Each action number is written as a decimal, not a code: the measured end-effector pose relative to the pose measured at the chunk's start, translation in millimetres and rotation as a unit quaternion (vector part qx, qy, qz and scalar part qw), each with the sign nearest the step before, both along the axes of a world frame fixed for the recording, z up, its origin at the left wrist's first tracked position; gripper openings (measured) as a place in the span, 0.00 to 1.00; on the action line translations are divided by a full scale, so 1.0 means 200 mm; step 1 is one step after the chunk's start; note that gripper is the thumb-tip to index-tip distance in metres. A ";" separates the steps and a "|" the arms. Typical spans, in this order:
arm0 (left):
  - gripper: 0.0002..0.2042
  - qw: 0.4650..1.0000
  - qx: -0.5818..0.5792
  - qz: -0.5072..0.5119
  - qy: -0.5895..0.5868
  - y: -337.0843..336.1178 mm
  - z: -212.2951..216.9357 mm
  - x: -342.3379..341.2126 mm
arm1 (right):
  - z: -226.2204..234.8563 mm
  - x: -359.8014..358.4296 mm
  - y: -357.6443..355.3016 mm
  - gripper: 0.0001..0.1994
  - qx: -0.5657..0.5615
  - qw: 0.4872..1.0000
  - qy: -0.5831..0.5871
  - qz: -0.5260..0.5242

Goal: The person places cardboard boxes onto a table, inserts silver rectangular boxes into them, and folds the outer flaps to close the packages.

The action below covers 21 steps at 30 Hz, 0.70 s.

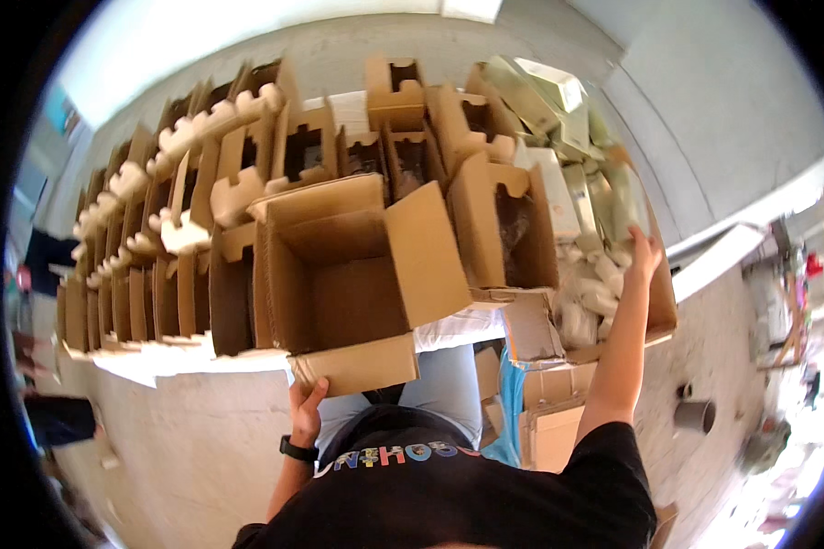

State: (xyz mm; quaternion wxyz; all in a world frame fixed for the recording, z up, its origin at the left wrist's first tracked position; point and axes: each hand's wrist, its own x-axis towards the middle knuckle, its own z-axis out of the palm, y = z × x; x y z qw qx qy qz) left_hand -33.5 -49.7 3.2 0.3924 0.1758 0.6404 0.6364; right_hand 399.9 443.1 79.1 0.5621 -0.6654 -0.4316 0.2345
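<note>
An open, bare-bottomed cardboard box point(339, 284) stands in front of me with its flaps folded out. My left hand point(308, 410) pinches the edge of its near flap point(362, 366). On the right, my right hand point(647, 251) reaches over a large carton point(661, 306), its fingers apart beside the pale green boxes point(624, 197). Whether they touch one cannot be made out. White wrapped pieces point(595, 295) lie loosely in the near part of that carton.
Rows of open cardboard boxes point(233, 293) with cut-out inserts cover the table on the left and back. One box point(513, 229) holds something in clear wrap. Cartons point(554, 416) and blue plastic point(508, 403) are below the table. A dark grey bucket point(696, 416) lies on the floor.
</note>
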 end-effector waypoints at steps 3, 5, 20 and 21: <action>0.14 0.999 0.021 -0.036 -0.016 0.01 0.06 0.01 | 0.35 -0.24 -0.21 0.41 0.107 0.989 0.101 0.020; 0.14 0.998 0.038 -0.051 -0.022 0.01 0.08 0.00 | 0.59 -0.38 -0.42 0.41 0.182 0.956 0.168 0.156; 0.13 0.993 0.073 -0.062 -0.072 0.05 0.11 0.00 | 0.54 -1.52 -1.36 0.34 0.155 0.694 -0.421 0.563; 0.13 0.992 0.079 -0.059 -0.075 0.05 0.12 0.01 | 0.49 -1.56 -1.36 0.34 0.155 0.692 -0.419 0.567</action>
